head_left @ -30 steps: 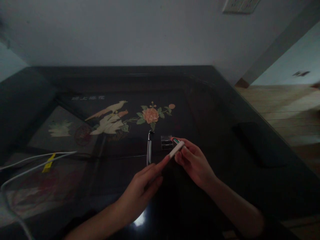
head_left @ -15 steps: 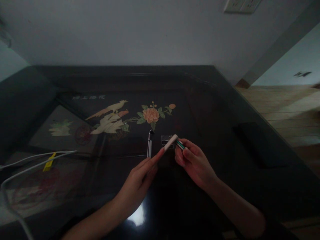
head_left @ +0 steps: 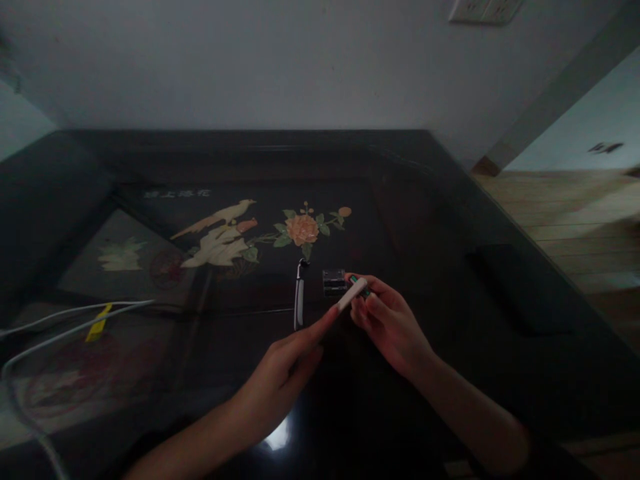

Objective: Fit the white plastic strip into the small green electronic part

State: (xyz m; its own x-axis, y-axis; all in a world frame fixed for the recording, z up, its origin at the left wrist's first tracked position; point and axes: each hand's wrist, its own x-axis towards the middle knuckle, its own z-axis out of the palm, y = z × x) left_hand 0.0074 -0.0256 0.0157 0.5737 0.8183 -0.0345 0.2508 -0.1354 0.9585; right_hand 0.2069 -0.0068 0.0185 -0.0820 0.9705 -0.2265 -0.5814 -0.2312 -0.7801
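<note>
My left hand (head_left: 295,360) is closed around the lower end of a slim white stick-like handle (head_left: 352,294) with a rounded tip. That tip meets a small green-and-dark striped piece (head_left: 367,291) pinched in the fingers of my right hand (head_left: 393,327). Whether the two parts are joined or only touching I cannot tell. Just left of them, a small clear plastic case (head_left: 333,282) with dark strips inside lies on the dark table. Further left lies a white-and-black razor handle (head_left: 299,300), its thin neck bent at the far end.
The glossy black table (head_left: 410,213) bears an inlaid bird and flower picture (head_left: 301,230). White cables (head_left: 75,333) with a yellow tag (head_left: 99,323) lie at the left. A dark flat object (head_left: 520,290) rests at the right. Behind rises a grey wall with a socket (head_left: 485,10).
My left hand has moved right with the white handle, its tip now over the striped piece. More of the clear case and the razor handle shows. The right hand has hardly moved.
</note>
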